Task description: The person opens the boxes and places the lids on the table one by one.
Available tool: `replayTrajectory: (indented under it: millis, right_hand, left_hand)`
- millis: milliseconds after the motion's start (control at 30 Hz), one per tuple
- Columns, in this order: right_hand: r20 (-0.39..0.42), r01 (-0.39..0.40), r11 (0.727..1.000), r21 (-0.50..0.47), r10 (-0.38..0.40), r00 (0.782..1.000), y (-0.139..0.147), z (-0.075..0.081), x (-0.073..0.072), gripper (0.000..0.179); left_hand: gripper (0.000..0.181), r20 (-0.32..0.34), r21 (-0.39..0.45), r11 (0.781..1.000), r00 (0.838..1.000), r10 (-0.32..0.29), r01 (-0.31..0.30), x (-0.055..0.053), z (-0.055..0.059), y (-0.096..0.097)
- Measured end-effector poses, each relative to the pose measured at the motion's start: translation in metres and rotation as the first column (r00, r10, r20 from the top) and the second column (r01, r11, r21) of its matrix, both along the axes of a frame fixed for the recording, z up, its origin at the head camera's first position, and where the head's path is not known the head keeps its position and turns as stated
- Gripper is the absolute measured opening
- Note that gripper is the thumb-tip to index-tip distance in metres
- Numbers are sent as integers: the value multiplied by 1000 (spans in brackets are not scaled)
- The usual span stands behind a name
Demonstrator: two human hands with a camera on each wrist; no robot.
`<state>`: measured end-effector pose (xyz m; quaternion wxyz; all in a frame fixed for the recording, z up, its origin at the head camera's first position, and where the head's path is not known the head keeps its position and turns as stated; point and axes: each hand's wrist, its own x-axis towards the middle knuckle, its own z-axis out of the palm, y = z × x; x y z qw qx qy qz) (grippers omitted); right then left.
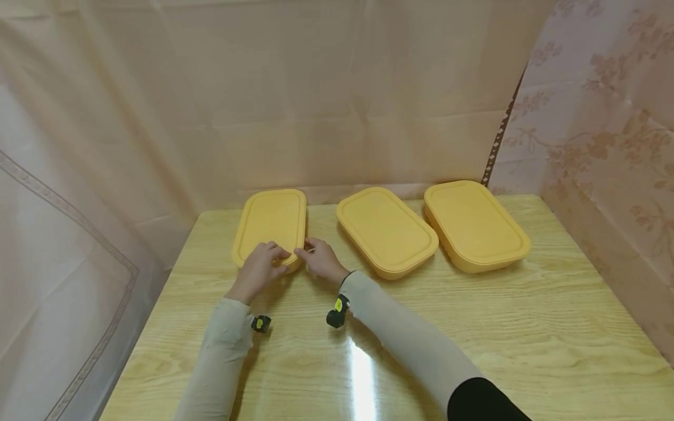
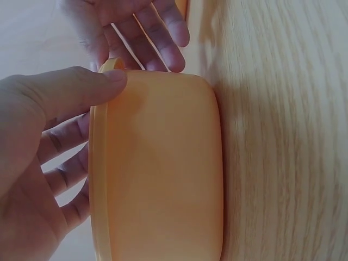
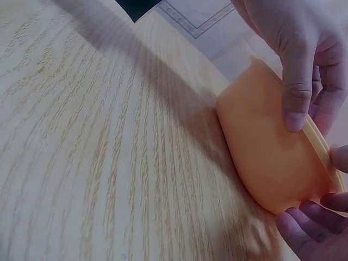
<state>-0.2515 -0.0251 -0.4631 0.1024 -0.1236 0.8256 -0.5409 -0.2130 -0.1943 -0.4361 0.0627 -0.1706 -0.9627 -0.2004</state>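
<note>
A yellow lidded container (image 1: pixel 271 219) sits at the left of the table, its lid (image 2: pixel 99 185) on top. My left hand (image 1: pixel 258 270) is at its near end, the thumb (image 2: pixel 103 84) on the rim by the corner and the other fingers over the lid. At the near right corner my right hand (image 1: pixel 323 262) pinches the lid's edge between thumb and index finger. In the left wrist view, a small raised part of the rim (image 2: pixel 113 63) shows beside the left thumb. The right hand's other fingers (image 3: pixel 310 223) lie by the container's side.
Two more yellow lidded containers stand to the right, a middle one (image 1: pixel 387 231) set at an angle and a right one (image 1: pixel 476 225). The wooden table (image 1: pixel 295 362) meets a hanging cloth (image 1: pixel 337 117) behind. Patterned cloth (image 1: pixel 616 164) hangs on the right side.
</note>
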Motion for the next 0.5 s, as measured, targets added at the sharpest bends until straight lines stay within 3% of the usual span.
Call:
replayTrajectory:
  millis: [300,500]
  right_hand:
    - [-23,9,999,-44,-10,1000,0,-9,-3,33]
    - [-34,-29,997,-77,26,999,3,-16,-6,35]
  left_hand:
    - [22,-37,-23,1000,999,-20,19,0,0,1]
    - [22,-54,-25,999,998,-29,27,-1,-1,0]
